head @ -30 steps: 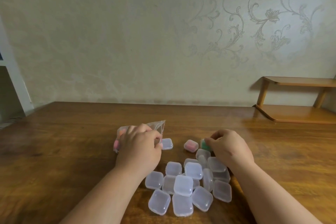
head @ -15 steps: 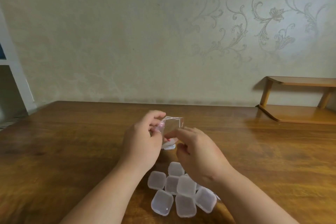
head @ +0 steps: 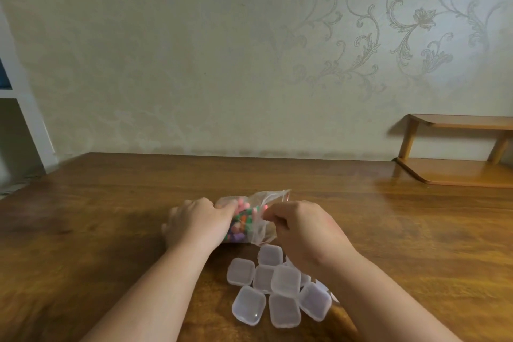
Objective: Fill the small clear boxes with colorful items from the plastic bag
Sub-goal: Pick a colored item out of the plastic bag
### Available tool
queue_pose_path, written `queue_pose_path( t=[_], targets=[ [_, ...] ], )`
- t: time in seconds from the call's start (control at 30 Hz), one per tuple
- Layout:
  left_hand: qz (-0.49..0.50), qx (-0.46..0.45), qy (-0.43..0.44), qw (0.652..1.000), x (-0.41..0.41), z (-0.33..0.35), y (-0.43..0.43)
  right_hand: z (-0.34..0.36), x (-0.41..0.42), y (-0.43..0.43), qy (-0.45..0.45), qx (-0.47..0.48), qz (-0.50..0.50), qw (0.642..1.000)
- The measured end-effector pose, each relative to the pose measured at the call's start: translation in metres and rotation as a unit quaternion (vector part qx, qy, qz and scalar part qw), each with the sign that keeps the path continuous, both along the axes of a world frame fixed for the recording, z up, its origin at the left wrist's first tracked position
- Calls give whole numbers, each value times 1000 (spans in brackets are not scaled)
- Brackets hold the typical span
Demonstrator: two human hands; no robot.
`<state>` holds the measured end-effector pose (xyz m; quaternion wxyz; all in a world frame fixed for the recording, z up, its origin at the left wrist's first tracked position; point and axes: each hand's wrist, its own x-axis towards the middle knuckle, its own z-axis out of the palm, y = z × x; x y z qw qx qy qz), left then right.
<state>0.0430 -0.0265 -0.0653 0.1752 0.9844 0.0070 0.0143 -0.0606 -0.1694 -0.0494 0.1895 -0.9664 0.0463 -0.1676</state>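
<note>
A clear plastic bag (head: 256, 219) full of small colorful items (head: 241, 223) lies on the wooden table (head: 111, 216) between my hands. My left hand (head: 197, 223) holds the bag's left side, fingers curled round it. My right hand (head: 302, 226) pinches the bag's open mouth edge from the right. In front of the bag, close to me, lies a cluster of several small clear boxes (head: 277, 289), all closed and looking empty. My right forearm hides some of the boxes on the right.
A low wooden shelf (head: 455, 153) stands on the table at the far right against the patterned wall. A white shelving unit (head: 16, 108) shows at the left edge. Bare tabletop stretches to the left and right of my hands.
The bag, held up between both hands half a second ago, now lies lower on the table. My right hand has moved from the filled boxes on the right to the bag's mouth.
</note>
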Motion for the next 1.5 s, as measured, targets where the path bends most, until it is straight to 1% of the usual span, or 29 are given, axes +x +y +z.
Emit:
queue_pose_path(
  t=[0.03, 0.07, 0.1, 0.13, 0.17, 0.2, 0.23, 0.27, 0.3, 0.37, 0.57, 0.67, 0.73, 0.93, 1.07, 1.3, 1.4, 1.5],
  targets=[
    [3, 15, 7, 1000, 0, -1, -1, -1, 0, 1, 0, -6, 4, 1000],
    [0, 3, 3, 1000, -1, -1, -2, 0, 0, 1, 1, -11, 6, 1000],
    [-9, -48, -6, 999, -3, 0, -2, 0, -1, 1, 2, -13, 7, 1000],
    [-23, -137, -11, 990, -4, 2, -2, 0, -1, 1, -1, -10, 8, 1000],
    [-37, -247, -6, 968, -7, 6, -2, 1, -2, 0, -8, -2, 5, 1000],
    [-45, -349, 1, 936, -11, 11, -2, 2, -3, 0, -17, 10, 0, 1000],
    [-48, -427, 6, 903, -14, 15, -2, 2, -4, 0, -24, 24, -5, 999],
    [-50, -477, 7, 877, -16, 18, -2, 3, -4, 1, -31, 38, -8, 999],
    [-51, -510, 10, 859, -16, 18, -2, 4, -4, 1, -38, 50, -9, 998],
    [-49, -549, 20, 834, -16, 19, -2, 6, -5, 2, -52, 60, -9, 997],
    [-57, -623, 80, 776, -21, 22, -3, 16, -10, 3, -98, 24, -16, 995],
    [-72, -648, 107, 751, -25, 24, -3, 17, -11, 4, -83, 3, -11, 996],
    [-89, -654, 121, 742, -29, 24, -3, 16, -10, 4, -70, -1, -19, 997],
    [-105, -638, 122, 753, -29, 21, -4, 15, -10, 4, -48, 24, -43, 998],
    [-110, -645, 126, 746, -28, 20, -5, 14, -6, 6, -42, 51, -49, 997],
    [-107, -662, 145, 728, -29, 22, -3, 11, -2, 7, -35, 164, -35, 985],
    [-105, -662, 143, 728, -28, 23, -4, 11, 0, 7, -11, 175, -49, 983],
    [-109, -664, 151, 724, -29, 22, -5, 11, 0, 8, -11, 178, -57, 982]
  ],
)
